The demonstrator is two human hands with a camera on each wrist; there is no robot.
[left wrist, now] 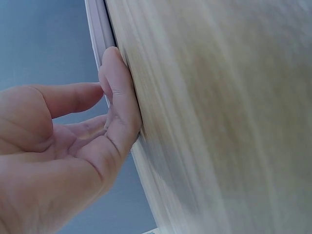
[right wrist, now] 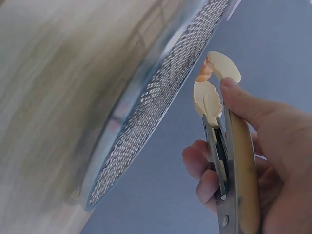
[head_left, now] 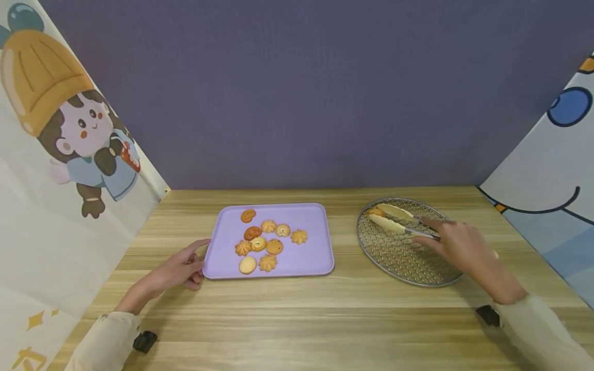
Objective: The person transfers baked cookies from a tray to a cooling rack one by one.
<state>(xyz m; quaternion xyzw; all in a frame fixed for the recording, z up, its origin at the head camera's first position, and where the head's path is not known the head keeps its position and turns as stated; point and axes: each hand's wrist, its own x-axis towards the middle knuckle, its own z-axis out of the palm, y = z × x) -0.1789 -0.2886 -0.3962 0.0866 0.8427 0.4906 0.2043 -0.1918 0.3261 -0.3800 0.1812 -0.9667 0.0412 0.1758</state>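
"While the left hand [head_left: 169, 270] touches the left edge of the lilac tray [head_left: 313, 260], what are its fingers doing?"

"They lie loosely bent against the rim, grasping nothing. Assorted cookies [head_left: 274, 247] sit on that tray: star-shaped, round and pretzel-shaped ones."

"And the right hand [head_left: 466, 250]?"

"Its thumb and fingers are curled round the handles of the metal tongs [right wrist: 243, 170], which have cream, scalloped tips."

"Anything between those tips?"

"One orange-brown cookie [head_left: 377, 212], pinched just above the left part of the round wire rack [head_left: 427, 265], right of the tray on the wood-grain table [head_left: 297, 324]."
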